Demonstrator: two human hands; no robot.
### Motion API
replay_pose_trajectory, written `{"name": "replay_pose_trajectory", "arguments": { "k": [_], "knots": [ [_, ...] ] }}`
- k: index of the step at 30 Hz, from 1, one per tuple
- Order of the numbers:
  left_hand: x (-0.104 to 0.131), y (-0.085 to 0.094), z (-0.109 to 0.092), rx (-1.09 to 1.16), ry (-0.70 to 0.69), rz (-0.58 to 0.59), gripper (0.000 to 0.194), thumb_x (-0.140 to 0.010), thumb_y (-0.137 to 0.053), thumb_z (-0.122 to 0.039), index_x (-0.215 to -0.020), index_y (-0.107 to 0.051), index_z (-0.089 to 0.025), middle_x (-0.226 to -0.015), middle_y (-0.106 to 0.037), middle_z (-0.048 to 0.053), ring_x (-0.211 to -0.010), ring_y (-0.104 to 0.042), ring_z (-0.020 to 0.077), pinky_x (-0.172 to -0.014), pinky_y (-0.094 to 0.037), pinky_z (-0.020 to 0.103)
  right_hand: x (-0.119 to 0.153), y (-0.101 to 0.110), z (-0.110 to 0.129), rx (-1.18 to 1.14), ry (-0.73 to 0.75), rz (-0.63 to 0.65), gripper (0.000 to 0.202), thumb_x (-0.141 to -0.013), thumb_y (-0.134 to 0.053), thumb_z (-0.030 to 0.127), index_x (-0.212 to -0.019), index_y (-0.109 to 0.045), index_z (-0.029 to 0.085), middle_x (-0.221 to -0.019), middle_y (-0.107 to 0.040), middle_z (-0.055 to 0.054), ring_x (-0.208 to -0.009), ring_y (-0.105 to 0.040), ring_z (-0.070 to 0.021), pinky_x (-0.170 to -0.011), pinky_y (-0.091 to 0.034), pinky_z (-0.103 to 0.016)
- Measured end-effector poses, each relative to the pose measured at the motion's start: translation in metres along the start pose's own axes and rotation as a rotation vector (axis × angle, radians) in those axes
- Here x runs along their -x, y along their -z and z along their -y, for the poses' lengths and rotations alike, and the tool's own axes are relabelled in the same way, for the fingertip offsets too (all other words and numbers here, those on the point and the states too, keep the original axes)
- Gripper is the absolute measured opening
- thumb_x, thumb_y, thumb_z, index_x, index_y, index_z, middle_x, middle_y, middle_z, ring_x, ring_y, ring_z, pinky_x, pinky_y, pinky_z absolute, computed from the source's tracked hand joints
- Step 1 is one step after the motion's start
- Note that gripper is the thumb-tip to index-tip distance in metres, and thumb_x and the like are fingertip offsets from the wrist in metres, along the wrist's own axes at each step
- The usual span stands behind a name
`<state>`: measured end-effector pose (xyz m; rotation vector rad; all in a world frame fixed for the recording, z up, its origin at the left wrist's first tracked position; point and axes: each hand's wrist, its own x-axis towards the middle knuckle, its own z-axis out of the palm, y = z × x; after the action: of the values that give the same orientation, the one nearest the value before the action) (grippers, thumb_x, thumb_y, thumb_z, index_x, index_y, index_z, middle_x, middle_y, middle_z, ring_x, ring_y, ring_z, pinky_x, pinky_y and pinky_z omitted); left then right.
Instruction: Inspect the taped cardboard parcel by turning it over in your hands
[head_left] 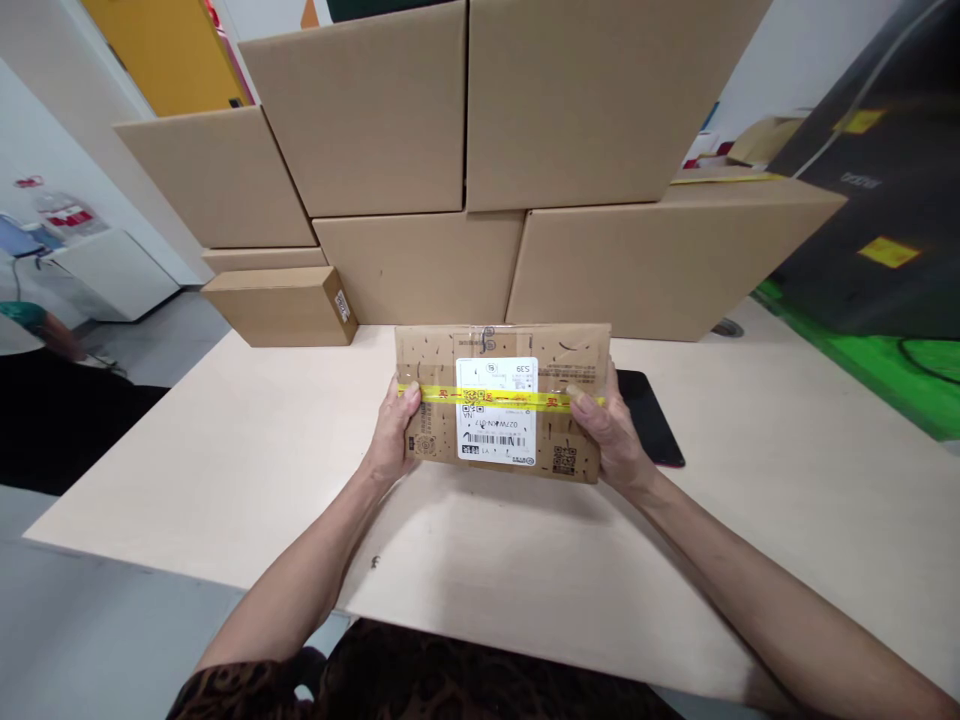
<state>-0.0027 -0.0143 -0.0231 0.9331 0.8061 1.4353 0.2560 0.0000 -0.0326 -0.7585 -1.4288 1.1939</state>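
A brown cardboard parcel (435, 440) is held between my two hands over the table, its broad labelled face turned towards me. A white shipping label (496, 440) with a barcode sits on that face, upside down from my side. Yellow tape (442, 396) with red print runs across it. My left hand (392, 430) grips the parcel's left edge, thumb on the front. On the right edge my right hand (611, 430) is closed the same way, its thumb on the tape. The fingers behind the parcel are hidden.
A black phone or tablet (651, 415) lies on the pale table (225, 460), right of the parcel. Large cardboard boxes (570, 110) are stacked along the back edge, with a smaller box (274, 310) at left. A person's arm (56, 330) shows at far left.
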Motion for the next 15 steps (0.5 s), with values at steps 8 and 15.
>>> {"name": "replay_pose_trajectory", "arguments": {
  "k": [8,15],
  "knots": [
    [-0.0005,0.0006,0.0002,-0.006,0.021,-0.002,0.074,-0.08,-0.084,-0.069,-0.135,-0.065,-0.023,-0.127,-0.082,0.014,-0.131,-0.074,0.041,-0.104,-0.064,0.053,-0.0025,-0.0025,0.0057,-0.075,-0.028,0.007,0.111,-0.09,-0.075,0.069,-0.176,-0.008,0.047,-0.164,-0.062,-0.009,-0.148,-0.064,-0.0408,-0.113,-0.063,-0.064],
    [-0.0007,0.0006,0.0005,-0.012,0.02,0.005,0.073,-0.081,-0.084,-0.068,-0.135,-0.066,-0.022,-0.126,-0.082,0.015,-0.133,-0.073,0.0417,-0.103,-0.065,0.053,-0.0027,-0.0009,0.0023,-0.048,-0.035,0.011,0.111,-0.092,-0.072,0.069,-0.176,-0.004,0.046,-0.162,-0.063,-0.009,-0.145,-0.067,-0.0407,-0.109,-0.066,-0.063]
  ]
}}
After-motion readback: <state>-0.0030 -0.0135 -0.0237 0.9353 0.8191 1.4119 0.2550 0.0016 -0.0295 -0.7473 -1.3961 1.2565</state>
